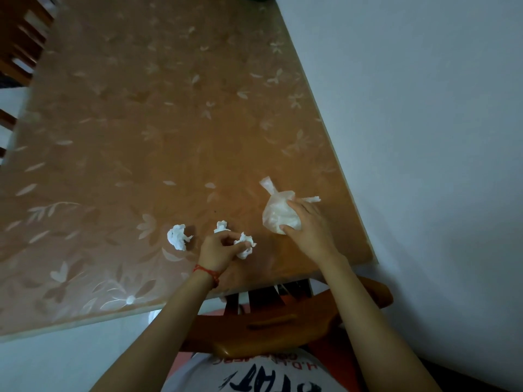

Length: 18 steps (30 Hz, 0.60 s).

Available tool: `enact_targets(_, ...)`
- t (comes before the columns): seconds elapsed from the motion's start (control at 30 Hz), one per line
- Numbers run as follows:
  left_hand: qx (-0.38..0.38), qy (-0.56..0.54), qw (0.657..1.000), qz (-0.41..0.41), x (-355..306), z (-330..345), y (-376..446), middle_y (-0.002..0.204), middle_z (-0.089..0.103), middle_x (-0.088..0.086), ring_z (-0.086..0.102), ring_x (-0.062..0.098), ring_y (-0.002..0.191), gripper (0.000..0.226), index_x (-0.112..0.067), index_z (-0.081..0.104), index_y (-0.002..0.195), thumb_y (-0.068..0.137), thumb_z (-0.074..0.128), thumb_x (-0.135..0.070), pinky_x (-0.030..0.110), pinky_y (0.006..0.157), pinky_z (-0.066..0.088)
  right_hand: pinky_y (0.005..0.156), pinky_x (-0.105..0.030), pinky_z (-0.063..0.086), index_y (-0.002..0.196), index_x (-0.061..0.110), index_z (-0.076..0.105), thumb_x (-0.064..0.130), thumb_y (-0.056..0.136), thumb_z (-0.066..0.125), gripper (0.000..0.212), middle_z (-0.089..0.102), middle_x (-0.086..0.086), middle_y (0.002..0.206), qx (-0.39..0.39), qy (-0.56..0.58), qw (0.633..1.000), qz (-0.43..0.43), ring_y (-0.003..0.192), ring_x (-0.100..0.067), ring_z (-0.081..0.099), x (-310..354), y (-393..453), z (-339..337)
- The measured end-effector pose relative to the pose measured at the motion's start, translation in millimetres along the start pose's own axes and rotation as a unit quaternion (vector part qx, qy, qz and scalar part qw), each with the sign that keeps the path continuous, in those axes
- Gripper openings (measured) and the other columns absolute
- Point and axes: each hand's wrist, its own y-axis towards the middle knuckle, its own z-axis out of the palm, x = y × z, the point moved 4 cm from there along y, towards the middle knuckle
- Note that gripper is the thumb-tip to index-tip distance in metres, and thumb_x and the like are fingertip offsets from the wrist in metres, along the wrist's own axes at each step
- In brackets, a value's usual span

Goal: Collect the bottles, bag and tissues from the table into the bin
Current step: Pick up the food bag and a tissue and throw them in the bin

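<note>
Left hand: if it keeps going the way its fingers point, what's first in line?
Probably the small crumpled tissue just beyond the left hand, which already grips another tissue. Past that, only bare table shows. The gap in depth is unclear.

Upside-down dark lettering on the white shirt (254, 374) — "H.D." legible (the rest too blurred to read)

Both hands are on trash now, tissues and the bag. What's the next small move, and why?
Probably lift the right hand with the bag it grips, while the left hand, already holding one crumpled tissue, reaches for the tissue behind it. A third tissue lies further left.
</note>
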Motion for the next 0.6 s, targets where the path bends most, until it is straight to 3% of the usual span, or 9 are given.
enact_targets(0.17, -0.02, -0.025, 0.999, -0.016, 5.5, -10.5, -1.6, 0.066, 0.062, 0.003, 0.062, 0.019, 0.069, 0.016, -0.016, 0.064, 0.069, 0.071, 0.074, -0.005, 0.035, 0.071, 0.056, 0.107, -0.038, 0.034, 0.14, 0.019, 0.031, 0.024, 0.079, 0.068, 0.072, 0.036, -0.003, 0.146, 0.052, -0.004, 0.998, 0.031, 0.133, -0.021, 0.033, -6.4, 14.8, 12.1)
enact_targets(0.23, -0.03, -0.031, 0.999, -0.015, 7.4, -13.9, -1.5, 0.061, 0.059, 0.0, 0.061, 0.008, 0.06, 0.016, -0.013, 0.062, 0.068, 0.071, 0.074, -0.002, 0.02, 0.057, 0.054, 0.096, -0.038, 0.045, 0.134, 0.018, 0.039, 0.02, 0.079, 0.067, 0.062, 0.051, 0.0, 0.126, 0.058, 0.007, 0.998, 0.034, 0.117, -0.017, 0.047, -4.2, 21.5, 12.5)
enact_targets(0.3, -0.041, -0.029, 0.999, -0.015, 7.8, -16.7, -2.3, 0.052, 0.058, -0.01, 0.058, -0.001, 0.05, 0.016, -0.012, 0.062, 0.066, 0.07, 0.074, -0.002, 0.012, 0.049, 0.049, 0.073, -0.034, 0.054, 0.114, 0.022, 0.053, 0.017, 0.078, 0.062, 0.037, 0.061, 0.007, 0.097, 0.054, 0.001, 0.998, 0.029, 0.09, -0.011, 0.061, -5.4, 29.8, 14.1)
enact_targets(0.33, -0.042, -0.027, 0.999, -0.013, 8.6, -17.8, -1.6, 0.046, 0.058, -0.011, 0.057, -0.002, 0.048, 0.017, -0.013, 0.062, 0.065, 0.07, 0.074, -0.002, 0.011, 0.048, 0.048, 0.066, -0.032, 0.055, 0.104, 0.023, 0.056, 0.018, 0.078, 0.061, 0.027, 0.063, 0.007, 0.089, 0.054, 0.003, 0.998, 0.029, 0.08, -0.01, 0.063, -8.9, 34.0, 16.1)
enact_targets(0.47, -0.029, -0.02, 0.999, -0.015, 9.4, -17.9, -0.2, 0.044, 0.059, -0.02, 0.057, -0.005, 0.047, 0.018, -0.016, 0.063, 0.066, 0.072, 0.073, -0.003, 0.013, 0.051, 0.05, 0.061, -0.026, 0.054, 0.091, 0.022, 0.059, 0.02, 0.084, 0.055, 0.008, 0.066, 0.007, 0.078, 0.036, 0.038, 0.998, 0.026, 0.069, -0.004, 0.063, -13.2, 39.7, 14.8)
enact_targets(0.6, -0.024, -0.022, 0.999, -0.024, 11.4, -17.4, 0.7, 0.044, 0.059, -0.019, 0.058, -0.004, 0.048, 0.016, -0.015, 0.063, 0.067, 0.071, 0.074, -0.003, 0.03, 0.063, 0.053, 0.062, -0.022, 0.05, 0.101, 0.02, 0.058, 0.017, 0.081, 0.058, 0.019, 0.065, 0.007, 0.083, 0.02, 0.102, 0.993, 0.063, 0.076, -0.009, 0.063, -12.4, 35.2, 8.8)
